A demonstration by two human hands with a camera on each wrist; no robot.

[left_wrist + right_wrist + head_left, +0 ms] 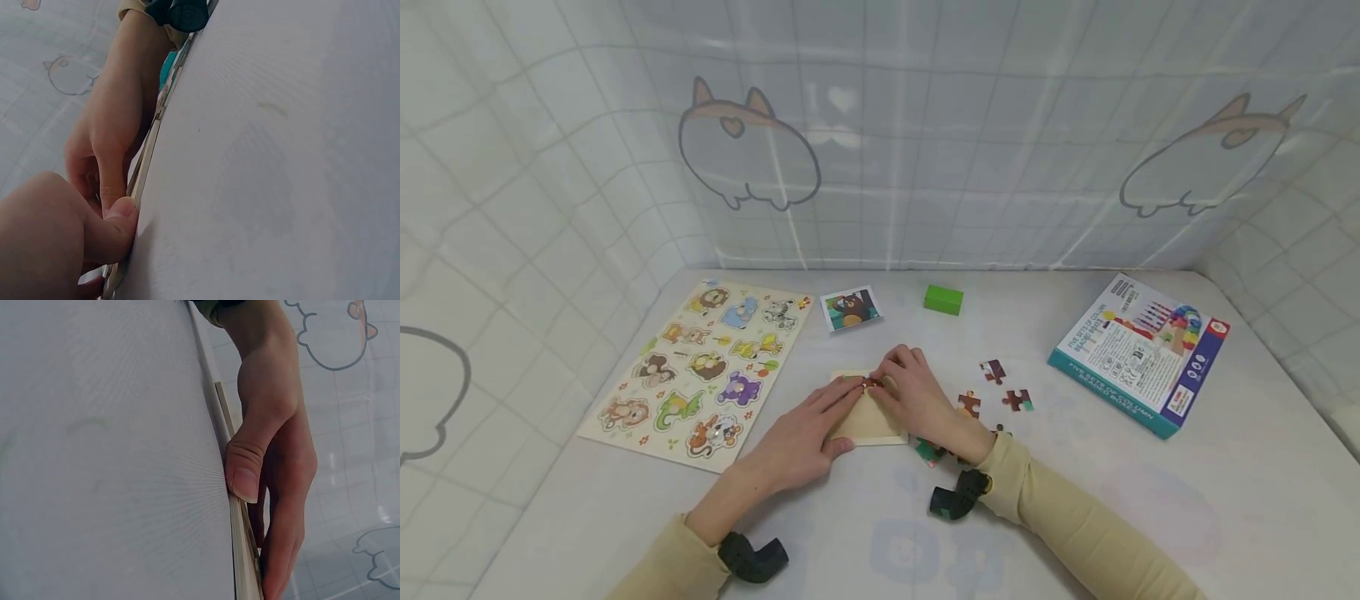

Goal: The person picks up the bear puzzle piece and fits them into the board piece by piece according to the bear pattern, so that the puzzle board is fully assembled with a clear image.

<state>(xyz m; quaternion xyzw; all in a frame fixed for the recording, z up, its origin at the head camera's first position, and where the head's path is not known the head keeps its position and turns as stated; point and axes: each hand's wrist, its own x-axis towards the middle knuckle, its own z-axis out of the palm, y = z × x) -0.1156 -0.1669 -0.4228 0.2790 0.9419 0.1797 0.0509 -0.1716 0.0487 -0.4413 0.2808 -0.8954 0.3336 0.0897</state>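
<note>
A shallow wooden puzzle tray (868, 422) lies on the table before me. My left hand (801, 437) rests along its left side, fingers stretched towards the far edge. Its thumb (244, 478) presses the tray's side in the right wrist view. My right hand (917, 396) reaches in from the right, fingers bent, and pinches a small brown puzzle piece (870, 382) at the far part of the tray. Both hands' fingertips meet there and partly hide the piece. In the left wrist view the right hand (112, 128) shows behind the left thumb (119, 228).
Loose jigsaw pieces (1018, 400) lie right of the tray, some under my right wrist. Beyond stand a bear picture card (850, 308) and a green block (943, 300). An animal puzzle board (700, 375) lies left, a beaded-boxes carton (1138, 354) right. A patterned curtain (925, 167) hangs behind.
</note>
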